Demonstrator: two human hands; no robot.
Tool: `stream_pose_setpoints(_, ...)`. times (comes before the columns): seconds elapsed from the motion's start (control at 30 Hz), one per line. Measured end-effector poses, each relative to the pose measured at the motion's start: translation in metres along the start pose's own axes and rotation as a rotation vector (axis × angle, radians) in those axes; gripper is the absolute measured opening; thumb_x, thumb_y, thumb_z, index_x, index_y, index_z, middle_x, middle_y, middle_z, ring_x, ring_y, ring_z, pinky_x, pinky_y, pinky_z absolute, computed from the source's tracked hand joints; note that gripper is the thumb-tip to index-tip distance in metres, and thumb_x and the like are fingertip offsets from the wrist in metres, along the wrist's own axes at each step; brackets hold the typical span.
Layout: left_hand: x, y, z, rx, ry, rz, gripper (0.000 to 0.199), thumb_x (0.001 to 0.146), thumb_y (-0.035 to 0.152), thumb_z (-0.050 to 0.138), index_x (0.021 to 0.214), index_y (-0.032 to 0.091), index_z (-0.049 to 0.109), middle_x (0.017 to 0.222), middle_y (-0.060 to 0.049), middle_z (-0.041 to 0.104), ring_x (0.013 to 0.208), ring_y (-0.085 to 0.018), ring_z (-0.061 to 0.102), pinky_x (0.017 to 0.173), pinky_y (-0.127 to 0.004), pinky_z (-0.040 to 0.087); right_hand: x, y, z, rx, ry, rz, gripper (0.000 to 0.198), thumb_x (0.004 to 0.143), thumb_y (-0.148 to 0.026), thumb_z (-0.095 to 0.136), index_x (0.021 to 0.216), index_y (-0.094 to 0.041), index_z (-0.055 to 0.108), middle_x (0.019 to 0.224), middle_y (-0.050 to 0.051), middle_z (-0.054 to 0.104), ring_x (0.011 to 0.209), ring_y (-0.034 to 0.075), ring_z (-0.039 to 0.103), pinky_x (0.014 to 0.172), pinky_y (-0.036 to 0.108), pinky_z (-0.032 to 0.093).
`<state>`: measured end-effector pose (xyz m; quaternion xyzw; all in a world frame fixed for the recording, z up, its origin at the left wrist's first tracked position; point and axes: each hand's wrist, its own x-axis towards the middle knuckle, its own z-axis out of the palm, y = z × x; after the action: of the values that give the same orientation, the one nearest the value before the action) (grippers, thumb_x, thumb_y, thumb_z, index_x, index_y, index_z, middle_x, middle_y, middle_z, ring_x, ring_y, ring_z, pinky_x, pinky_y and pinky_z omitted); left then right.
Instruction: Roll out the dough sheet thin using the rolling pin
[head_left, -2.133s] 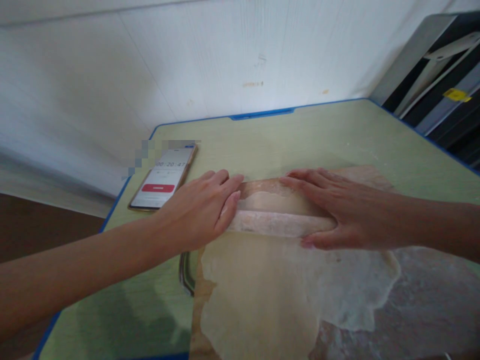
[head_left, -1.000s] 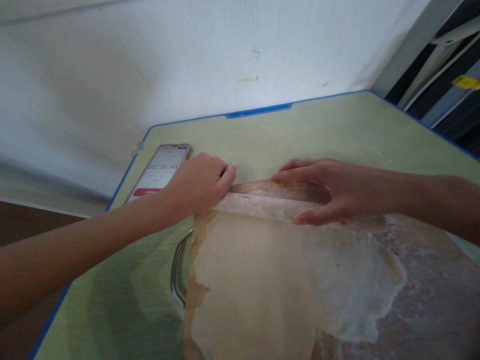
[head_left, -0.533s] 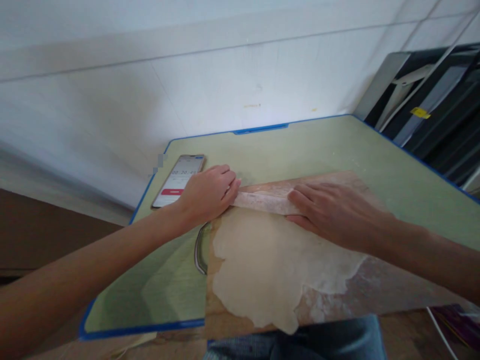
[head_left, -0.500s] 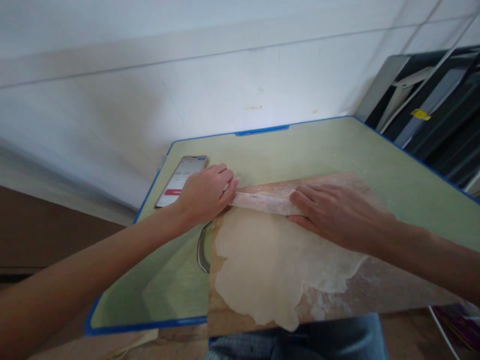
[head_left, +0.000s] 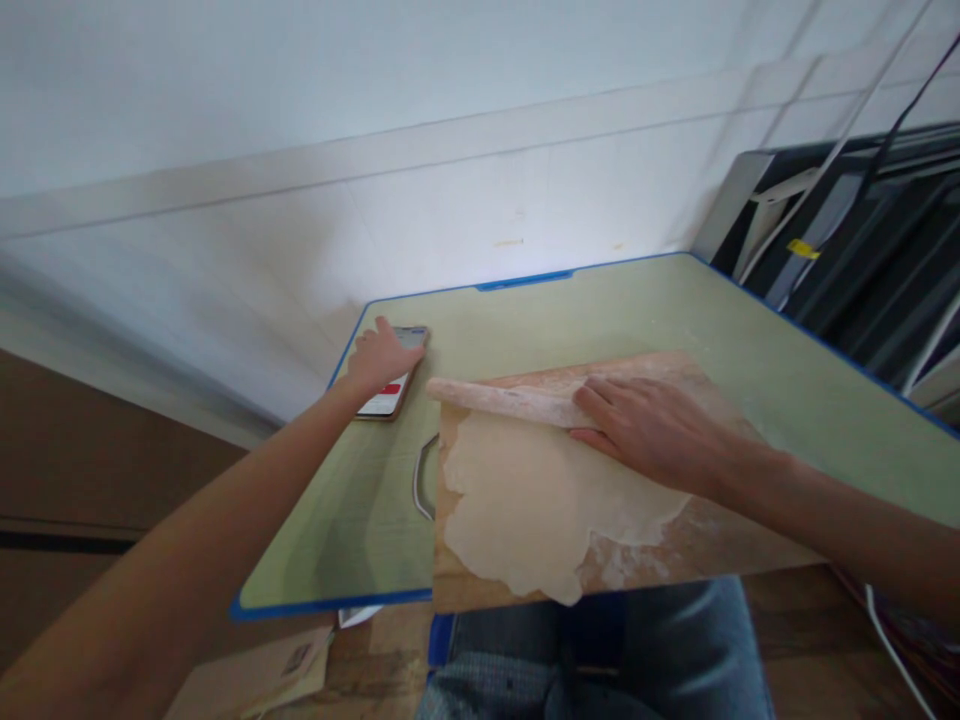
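Observation:
A floured rolling pin [head_left: 510, 402] lies across the far edge of a thin, ragged sheet of dough [head_left: 517, 500]. My right hand [head_left: 645, 425] is closed over the pin's right part, hiding that end. The pin's left end sticks out past the wooden board [head_left: 457, 590] under the dough. My left hand [head_left: 381, 355] is off the pin, over a phone [head_left: 386, 400] lying on the table, with its fingers apart. Whether its fingers touch the phone I cannot tell. Part of the lit screen, with a red bar, shows below the hand.
The board rests on a pale green table [head_left: 352, 540] with a blue rim. Beside the board's left edge shows a metal handle [head_left: 421, 480]. A white wall [head_left: 450, 215] stands behind. Dark panels [head_left: 885, 240] lean at the right. A cardboard piece [head_left: 262, 670] lies below left.
My left hand has let go of the rolling pin's left end and moved left to the phone, its fingers opening. My right hand stays on the pin. The view has shifted slightly.

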<state>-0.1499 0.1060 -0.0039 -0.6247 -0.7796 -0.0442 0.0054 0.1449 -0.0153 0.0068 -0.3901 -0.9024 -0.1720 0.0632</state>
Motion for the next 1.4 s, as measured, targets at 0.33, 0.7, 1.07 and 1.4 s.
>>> stream_pose_setpoints(0.33, -0.006, 0.012, -0.002, 0.024, 0.021, -0.012, 0.070, 0.071, 0.045, 0.046, 0.122, 0.001, 0.029, 0.115, -0.030, 0.049, 0.106, -0.041, 0.045, 0.076, -0.046, 0.038, 0.000, 0.001, 0.000, 0.024, -0.024, -0.012, 0.021, 0.089, -0.029, 0.038, 0.083, -0.016, 0.054, 0.077, 0.006, 0.064, 0.071, 0.019, 0.060, 0.062, 0.029, 0.039)
stream_pose_setpoints(0.7, -0.057, 0.028, -0.024, 0.006, 0.187, 0.415, 0.047, 0.084, 0.039, 0.032, 0.119, 0.008, 0.037, 0.117, -0.018, 0.049, 0.112, -0.028, 0.043, 0.091, -0.041, 0.035, -0.025, -0.011, 0.000, -0.035, 0.005, -0.025, 0.020, 0.087, -0.033, 0.041, 0.084, -0.017, 0.052, 0.077, 0.005, 0.061, 0.070, 0.020, 0.057, 0.064, 0.032, 0.038)
stream_pose_setpoints(1.07, -0.144, 0.060, -0.011, -0.020, 0.094, 0.834, 0.040, 0.090, 0.036, 0.024, 0.119, 0.015, 0.043, 0.123, -0.008, 0.050, 0.115, -0.021, 0.043, 0.097, -0.036, 0.032, -0.046, -0.033, 0.008, -0.064, 0.115, 0.152, 0.041, 0.088, -0.040, 0.034, 0.109, -0.009, 0.051, 0.118, 0.018, 0.054, 0.108, 0.026, 0.049, 0.088, 0.039, 0.038)
stream_pose_setpoints(1.4, -0.126, 0.072, -0.012, 0.007, 0.030, 0.746, 0.039, 0.090, 0.038, 0.024, 0.117, 0.019, 0.045, 0.112, -0.006, 0.057, 0.103, -0.019, 0.052, 0.088, -0.033, 0.037, -0.033, -0.013, 0.021, 0.109, 0.039, 0.198, 0.061, 0.083, -0.054, 0.035, 0.123, -0.009, 0.044, 0.127, 0.018, 0.048, 0.115, 0.029, 0.045, 0.090, 0.043, 0.038)
